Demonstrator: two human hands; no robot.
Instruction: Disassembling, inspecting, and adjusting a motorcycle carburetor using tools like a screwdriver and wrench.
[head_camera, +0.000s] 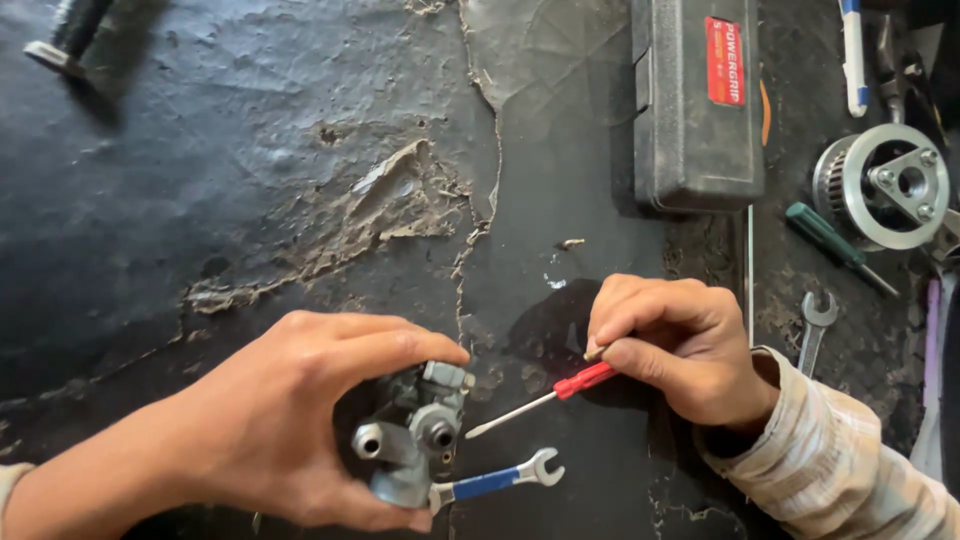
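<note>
Left hand (275, 420): clamped around a grey metal valve part (412, 440), near left.
Right hand (675, 345): fingers pinched on a red-handled screwdriver (540, 400) — tip just beside the part.
Below: blue-handled wrench (495, 482).

A left hand (270, 420) grips a grey metal part (410, 440) on a worn black bench (250, 180). The right hand (680, 345) holds a red screwdriver (545, 398), tip near the part, above a blue spanner (495, 482).
</note>
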